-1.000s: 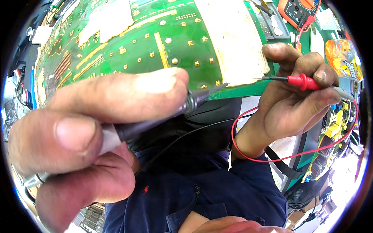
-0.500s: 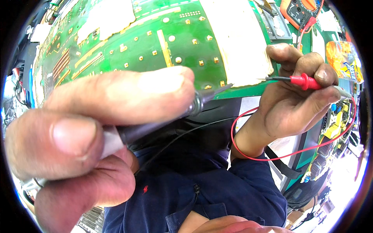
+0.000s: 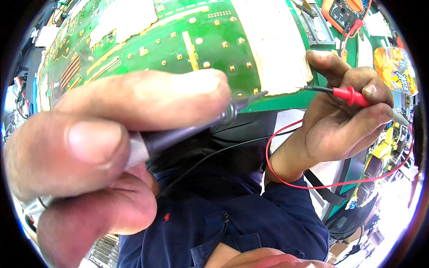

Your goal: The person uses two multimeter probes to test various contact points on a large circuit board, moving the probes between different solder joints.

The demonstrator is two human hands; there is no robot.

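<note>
Close to the camera, my left hand (image 3: 103, 129) pinches a black test probe (image 3: 187, 134), whose dark tip points up and right. My right hand (image 3: 348, 102) holds a red test probe (image 3: 351, 95) between thumb and fingers, its thin tip pointing left. A gap separates the two tips, which lie over or near the close edge of a large green circuit board (image 3: 170, 53). Whether either tip touches the board I cannot tell. White patches (image 3: 277, 44) cover parts of the board. From the red probe a red lead (image 3: 272, 165) loops down around my right wrist.
An orange multimeter (image 3: 346, 13) lies at the far right, a red plug in it. Beside it are a grey tray (image 3: 319, 31) and an orange-yellow packet (image 3: 395, 69). More circuit boards with components (image 3: 380, 156) stand at the right. A black lead (image 3: 219, 152) crosses in front of my body.
Both hands keep their grip on the probes. My left hand has shifted slightly right and up; the red probe's tip has moved slightly left and up.
</note>
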